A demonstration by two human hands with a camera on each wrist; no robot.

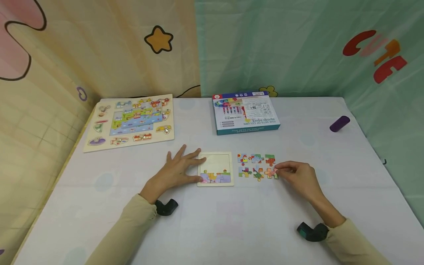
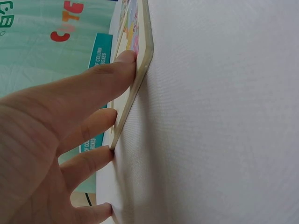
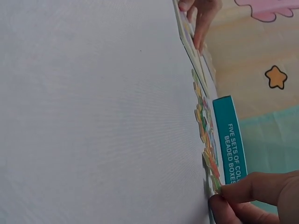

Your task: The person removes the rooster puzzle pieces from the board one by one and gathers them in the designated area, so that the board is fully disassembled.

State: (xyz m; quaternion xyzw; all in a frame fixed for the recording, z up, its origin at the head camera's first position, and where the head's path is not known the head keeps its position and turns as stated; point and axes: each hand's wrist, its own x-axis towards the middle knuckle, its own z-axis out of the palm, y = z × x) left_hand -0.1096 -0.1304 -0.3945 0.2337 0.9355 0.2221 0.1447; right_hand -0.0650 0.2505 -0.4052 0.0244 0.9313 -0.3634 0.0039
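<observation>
A small square puzzle tray [image 1: 215, 162] lies flat with a row of jigsaw pieces [image 1: 216, 178] along its near side. My left hand [image 1: 179, 171] is spread beside it; the thumb [image 2: 125, 58] rests on its left rim and other fingertips touch the far-left corner. Right of the tray, several loose pieces [image 1: 256, 173] lie in two rows. At the near row's right end, my right hand [image 1: 299, 178] pinches the edge of a pink and green puzzle piece [image 1: 271, 173] between thumb and index finger. That piece still lies in line with the others.
A wooden knob puzzle board [image 1: 132, 138] with picture sheets on it lies at the back left. Behind the tray is a teal box [image 1: 246, 114] of beaded columns. A purple cylinder [image 1: 339, 124] lies at the back right. Curtains [image 1: 265, 48] hang behind the table.
</observation>
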